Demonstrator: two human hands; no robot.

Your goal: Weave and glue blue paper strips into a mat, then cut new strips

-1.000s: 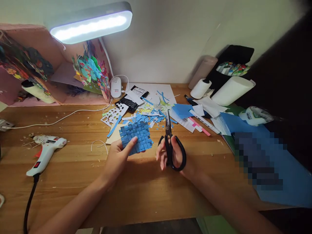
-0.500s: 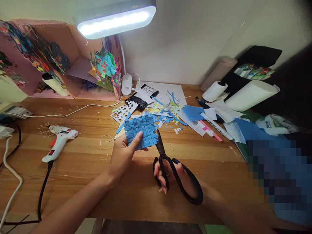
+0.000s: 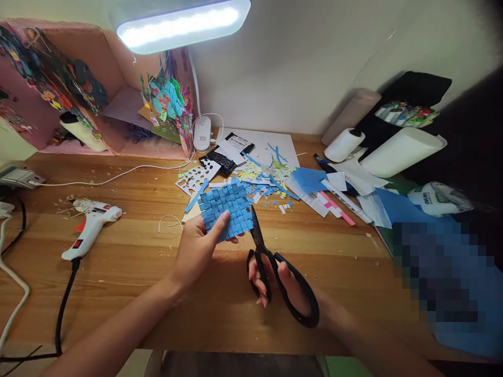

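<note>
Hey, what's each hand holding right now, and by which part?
The left hand pinches the woven blue paper by its lower edge, thumb on top; the right hand holds the black scissors by the handle loops.

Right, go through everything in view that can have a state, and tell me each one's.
Lamp, lit.
Woven blue paper, held in the left hand, strip ends uneven.
Scissors, in the right hand, handles spread, blade at the paper's right edge.
Glue gun, lying on the table, cord attached; on or off unclear.
Paper scraps, cut and scattered.
Black case, open, contents showing.
</note>
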